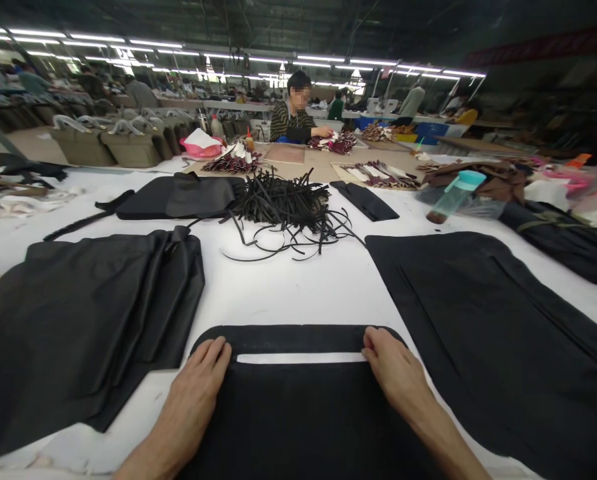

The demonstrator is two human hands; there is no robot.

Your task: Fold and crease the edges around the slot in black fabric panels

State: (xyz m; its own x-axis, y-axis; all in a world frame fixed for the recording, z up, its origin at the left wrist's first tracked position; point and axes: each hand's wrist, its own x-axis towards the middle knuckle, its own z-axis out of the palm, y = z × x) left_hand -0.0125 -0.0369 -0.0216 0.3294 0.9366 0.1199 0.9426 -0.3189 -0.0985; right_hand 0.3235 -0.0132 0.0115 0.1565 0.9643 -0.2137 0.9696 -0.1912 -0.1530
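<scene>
A black leather-like panel [303,420] with rounded upper corners lies on the white table in front of me. A long narrow slot runs across it near its far edge, and white shows through. My left hand [196,390] grips the panel at the slot's left end, fingers pressed together and thumb hidden. At the slot's right end, my right hand [396,373] has curled fingers closed on the same panel. Stacked black pieces [78,320] lie left of my left hand. To the right rests another large black panel [493,340] with slits in it.
Beyond the panel is a tangled pile of thin black strips [283,203]. Black pieces [178,197] lie left of it, and a small black piece [366,200] right. A turquoise-lidded bottle [456,197] stands tilted-looking at right. Across the table, a co-worker [296,117] handles maroon pieces.
</scene>
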